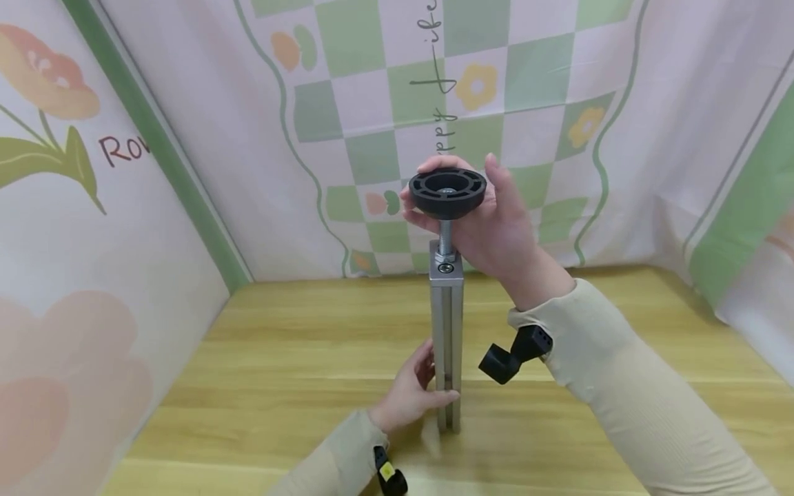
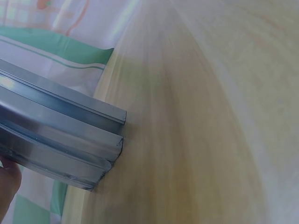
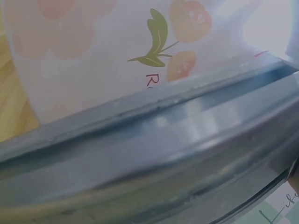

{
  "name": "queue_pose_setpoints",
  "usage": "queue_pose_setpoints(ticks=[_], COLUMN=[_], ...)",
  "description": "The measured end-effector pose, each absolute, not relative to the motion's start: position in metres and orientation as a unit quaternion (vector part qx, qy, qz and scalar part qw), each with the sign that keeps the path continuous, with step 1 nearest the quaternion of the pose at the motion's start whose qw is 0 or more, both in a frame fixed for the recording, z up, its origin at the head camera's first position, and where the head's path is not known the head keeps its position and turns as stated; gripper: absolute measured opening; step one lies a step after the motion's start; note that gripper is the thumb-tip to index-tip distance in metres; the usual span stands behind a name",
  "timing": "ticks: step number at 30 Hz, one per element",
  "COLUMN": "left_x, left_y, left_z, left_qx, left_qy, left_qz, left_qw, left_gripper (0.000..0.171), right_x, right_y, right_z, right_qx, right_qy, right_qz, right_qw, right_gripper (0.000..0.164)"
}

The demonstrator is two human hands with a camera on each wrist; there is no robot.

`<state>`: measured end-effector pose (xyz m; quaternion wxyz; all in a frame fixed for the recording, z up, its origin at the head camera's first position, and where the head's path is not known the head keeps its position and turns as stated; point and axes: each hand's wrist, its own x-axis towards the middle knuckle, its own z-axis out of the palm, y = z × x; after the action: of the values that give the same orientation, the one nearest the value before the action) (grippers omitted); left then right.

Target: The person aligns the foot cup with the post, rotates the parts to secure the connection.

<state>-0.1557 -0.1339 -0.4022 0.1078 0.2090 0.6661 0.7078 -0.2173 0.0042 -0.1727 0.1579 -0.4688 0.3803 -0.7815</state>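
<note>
A silver aluminium profile (image 1: 448,324) with long grooves stands upright in the head view. My left hand (image 1: 409,393) grips it near its lower end, thumb across the front and fingers behind. At its top, a threaded stem (image 1: 445,235) with a nut carries a round black levelling foot (image 1: 448,207). My right hand (image 1: 502,227) holds this foot from behind, fingers round its far side and thumb raised at the right. The left wrist view shows the profile's lower end (image 2: 103,144) by the table; whether it touches, I cannot tell. In the right wrist view the profile (image 3: 177,135) hides the foot.
The wood-grain table (image 1: 248,358) spreads out below both hands. Behind it hangs a patterned curtain (image 1: 347,117) with green checks, and a flowered curtain (image 1: 93,275) closes the left side. A black wrist device (image 1: 515,355) sticks out from the right sleeve.
</note>
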Motion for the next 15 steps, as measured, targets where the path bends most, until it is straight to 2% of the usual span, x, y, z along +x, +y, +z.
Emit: queue_pose_setpoints(ticks=[8, 12, 15], left_x=[-0.1558, -0.1545, -0.1553], left_y=[-0.1328, -0.1324, -0.1325], left_z=[-0.4014, -0.4028, -0.4032], left_qx=[0.207, 0.198, 0.197], left_qy=[0.663, 0.663, 0.665], left_qz=[0.711, 0.713, 0.712], left_qw=[0.112, 0.114, 0.111], left_gripper=[0.088, 0.089, 0.088], right_x=[-0.2192, -0.2192, -0.2192], right_y=[0.0080, 0.0103, 0.0119], right_z=[-0.1764, -0.1774, -0.1781], right_qx=[-0.491, -0.486, -0.477], right_qy=[0.301, 0.276, 0.286], right_qz=[-0.793, -0.800, -0.804], right_qw=[0.199, 0.219, 0.210], right_gripper=[0.050, 0.047, 0.043])
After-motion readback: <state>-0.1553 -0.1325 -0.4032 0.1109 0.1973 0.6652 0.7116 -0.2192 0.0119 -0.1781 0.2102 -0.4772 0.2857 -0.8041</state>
